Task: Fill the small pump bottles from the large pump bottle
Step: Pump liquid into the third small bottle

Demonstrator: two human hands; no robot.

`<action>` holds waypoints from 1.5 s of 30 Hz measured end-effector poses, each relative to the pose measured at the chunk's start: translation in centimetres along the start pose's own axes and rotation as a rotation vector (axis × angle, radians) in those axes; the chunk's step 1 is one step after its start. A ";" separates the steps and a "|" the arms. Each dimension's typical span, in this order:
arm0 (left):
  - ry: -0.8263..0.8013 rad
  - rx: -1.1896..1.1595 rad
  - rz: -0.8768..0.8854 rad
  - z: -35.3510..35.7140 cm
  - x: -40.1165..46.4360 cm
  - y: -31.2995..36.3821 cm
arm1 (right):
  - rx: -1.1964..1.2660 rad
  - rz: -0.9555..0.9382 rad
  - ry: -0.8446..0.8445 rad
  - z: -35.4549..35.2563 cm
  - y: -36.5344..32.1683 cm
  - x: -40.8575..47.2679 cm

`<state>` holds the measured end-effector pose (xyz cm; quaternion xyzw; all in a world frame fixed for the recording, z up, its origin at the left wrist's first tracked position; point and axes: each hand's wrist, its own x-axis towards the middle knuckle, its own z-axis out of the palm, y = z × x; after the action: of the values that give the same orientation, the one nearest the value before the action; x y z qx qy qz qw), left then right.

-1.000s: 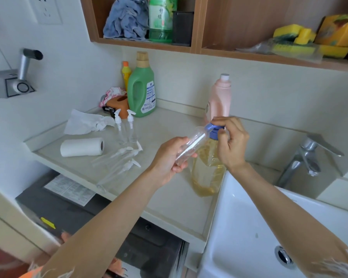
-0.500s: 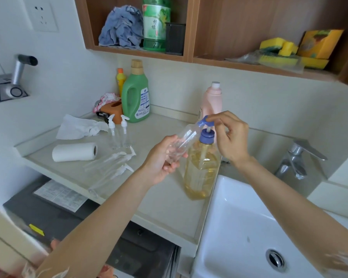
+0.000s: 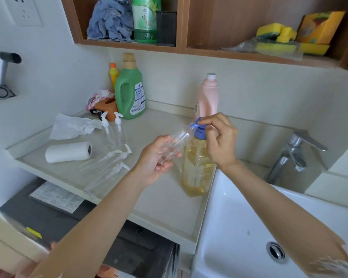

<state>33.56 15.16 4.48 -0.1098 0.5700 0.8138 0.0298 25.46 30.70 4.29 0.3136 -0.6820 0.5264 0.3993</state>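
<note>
The large pump bottle (image 3: 196, 169), clear with yellow liquid and a blue pump head (image 3: 199, 129), stands on the counter by the sink. My right hand (image 3: 219, 137) presses on that blue pump head. My left hand (image 3: 155, 159) holds a small clear bottle (image 3: 175, 143) without a cap, tilted, its mouth against the blue spout. Two small pump bottles (image 3: 113, 131) stand upright further back. Several more small pump bottles (image 3: 109, 163) lie on their sides on the counter.
A paper towel roll (image 3: 68, 152) and a crumpled tissue (image 3: 72, 127) lie at the left. A green detergent jug (image 3: 130, 91) and a pink bottle (image 3: 207, 97) stand by the wall. White sink (image 3: 239, 227) and tap (image 3: 295, 153) are at the right. Shelves hang overhead.
The pump head rose from its pressed position half a second ago and is now pushed down again under my right hand. The small bottle stays at the spout.
</note>
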 end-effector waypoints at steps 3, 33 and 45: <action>-0.025 -0.001 0.007 0.1 -0.2 0.5 | -0.015 -0.005 -0.045 -0.7 -0.7 1.6; -0.016 0.067 0.028 0.6 -1.5 1.7 | -0.070 -0.040 -0.111 -0.6 -0.9 2.7; 0.033 0.130 0.019 0.4 -1.0 1.0 | -0.001 -0.004 0.047 1.2 0.1 -0.3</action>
<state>34.28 15.24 5.70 -0.1158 0.6229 0.7734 0.0198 25.21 29.56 3.82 0.3023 -0.6719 0.5325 0.4166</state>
